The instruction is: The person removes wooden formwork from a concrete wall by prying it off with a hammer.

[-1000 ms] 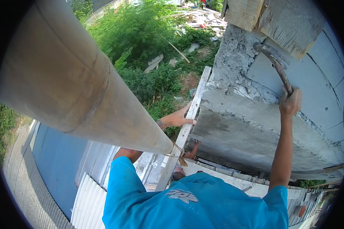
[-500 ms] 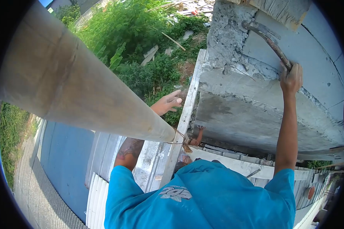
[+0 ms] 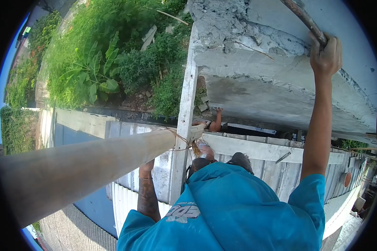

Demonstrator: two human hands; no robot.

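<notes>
My right hand (image 3: 326, 55) is closed around the dark handle of a hammer (image 3: 301, 13). The hammer's head lies beyond the top edge of the view. Below that hand is the rough, broken edge of a concrete slab (image 3: 255, 62). My left hand (image 3: 146, 166) is mostly hidden behind a thick round pole (image 3: 92, 161); only the part near the wrist shows, so its fingers cannot be made out. The pole meets a whitish wooden post (image 3: 186, 92), where wire (image 3: 180, 140) is wound around the joint.
Another person's hand (image 3: 218, 110) and arm show under the slab, past the post. Corrugated roof sheets (image 3: 163, 167) spread below me, with a blue sheet (image 3: 67, 140) at left. Green plants (image 3: 94, 71) grow on the ground far below. A thin rod (image 3: 283, 157) lies on a pale beam.
My left hand has dropped from beside the post to behind the pole. My view has turned, so the hammer head left the top edge. My right hand still grips the handle.
</notes>
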